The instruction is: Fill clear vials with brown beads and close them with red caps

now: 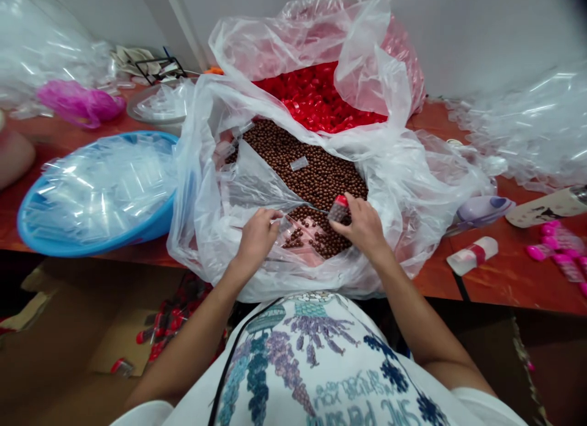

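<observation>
The left hand [259, 236] is bent over the near left part of the brown beads [321, 181], thumb and fingertips close together; something clear shows beside them, perhaps a tube or a fold of plastic, and I cannot tell whether they grip it. The right hand [364, 224] pinches a small red-capped tube [338, 211] between thumb and fingers, over the right part of the beads; the fingers cover its right side, and its contents are hard to make out.

The tube's long axis runs near to far, leaning slightly right at its far end, where the red cap is; the clear body points near and a little left.

Folds of the white plastic bag [197, 169] around the beads hide part of them at left. A clear piece [299, 163] lies on the beads, its long axis mostly left to right. Beyond, another bag's rim covers part of the red pieces [316, 99].

On the tabletop [433, 276], a blue basin [59, 242] of clear tubes stands at left. The clear bag [527, 120] at far right is cut off by the frame. Below at near left, the left forearm partly hides red-capped tubes in shadow.
</observation>
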Tool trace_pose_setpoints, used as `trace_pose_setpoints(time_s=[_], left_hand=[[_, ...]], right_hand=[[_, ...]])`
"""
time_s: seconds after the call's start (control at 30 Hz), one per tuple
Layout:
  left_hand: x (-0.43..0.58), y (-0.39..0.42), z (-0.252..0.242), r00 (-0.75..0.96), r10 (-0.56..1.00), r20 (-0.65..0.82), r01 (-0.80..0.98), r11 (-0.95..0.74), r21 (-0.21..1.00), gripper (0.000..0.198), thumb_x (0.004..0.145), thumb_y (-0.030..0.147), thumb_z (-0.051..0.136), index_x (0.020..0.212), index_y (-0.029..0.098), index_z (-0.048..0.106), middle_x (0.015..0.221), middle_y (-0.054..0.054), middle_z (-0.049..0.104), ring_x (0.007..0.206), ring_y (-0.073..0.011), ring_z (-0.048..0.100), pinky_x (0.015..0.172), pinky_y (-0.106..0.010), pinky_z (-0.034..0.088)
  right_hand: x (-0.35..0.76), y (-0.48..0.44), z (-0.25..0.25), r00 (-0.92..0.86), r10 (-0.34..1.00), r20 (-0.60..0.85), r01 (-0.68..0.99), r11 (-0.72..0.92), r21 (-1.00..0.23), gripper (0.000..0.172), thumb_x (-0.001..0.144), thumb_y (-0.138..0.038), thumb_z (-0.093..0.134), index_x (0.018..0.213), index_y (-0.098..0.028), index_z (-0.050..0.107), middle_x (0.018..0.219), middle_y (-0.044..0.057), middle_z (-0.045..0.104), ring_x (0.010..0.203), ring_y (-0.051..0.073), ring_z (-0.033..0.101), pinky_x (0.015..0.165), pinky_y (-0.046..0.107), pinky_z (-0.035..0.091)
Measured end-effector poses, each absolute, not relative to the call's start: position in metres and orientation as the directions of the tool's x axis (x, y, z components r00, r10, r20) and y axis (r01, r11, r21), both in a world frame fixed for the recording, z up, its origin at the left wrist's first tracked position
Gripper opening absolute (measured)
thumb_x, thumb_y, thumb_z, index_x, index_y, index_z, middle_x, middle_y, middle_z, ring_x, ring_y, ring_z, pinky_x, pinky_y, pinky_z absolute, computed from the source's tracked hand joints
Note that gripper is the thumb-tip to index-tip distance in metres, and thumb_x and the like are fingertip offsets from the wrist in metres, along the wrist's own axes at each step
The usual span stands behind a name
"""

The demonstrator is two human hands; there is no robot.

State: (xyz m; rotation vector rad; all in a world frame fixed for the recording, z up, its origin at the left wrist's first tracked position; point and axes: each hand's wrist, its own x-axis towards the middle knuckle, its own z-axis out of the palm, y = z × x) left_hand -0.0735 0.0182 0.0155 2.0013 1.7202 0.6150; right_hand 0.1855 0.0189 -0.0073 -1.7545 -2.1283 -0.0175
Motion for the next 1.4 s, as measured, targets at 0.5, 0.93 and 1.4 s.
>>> trace_pose_setpoints(time_s=[0.5,0.93,1.4], left_hand=[[-0.036,0.027,-0.007,0.346,0.93,-0.125,0.885,-0.279,0.374,0.034,0.084,0.029,0.05,0.114,0.021,0.064,0.104,-0.012,0.062,0.098,-0.0266,0.057,0.084,-0.037,0.043],[-0.055,0.031,-0.033,0.249,0.965,-0.085,0.48,-0.046,0.876,0.029,0.078,0.029,0.057,0.105,0.026,0.067,0.104,-0.009,0.062,0.101,-0.0254,0.059,0.092,-0.039,0.045],[-0.049,0.034,-0.029,0.24,0.97,-0.048,0.544,-0.093,0.834,0.037,0.081,0.025,0.059,0.117,0.02,0.062,0.1,-0.008,0.061,0.093,-0.0208,0.058,0.087,-0.036,0.046]], right_hand=[[0.182,0.15,0.025,-0.202,0.854,0.479,0.791,0.431,-0.434,0.045,0.086,-0.012,0.041,0.13,-0.017,0.05,0.131,0.014,0.047,0.124,0.022,0.044,0.106,0.039,0.038],[0.145,0.36,0.046,-0.126,0.992,-0.01,0.827,0.1,-0.553,0.097,0.059,-0.058,0.075,0.141,-0.022,0.037,0.148,0.018,0.03,0.124,0.037,0.044,0.101,0.046,0.036],[0.154,0.282,0.051,-0.404,0.914,-0.011,0.674,0.29,-0.68,0.032,0.064,-0.014,0.062,0.095,-0.012,0.068,0.065,-0.005,0.056,0.055,0.009,0.048,0.057,0.021,0.04]])
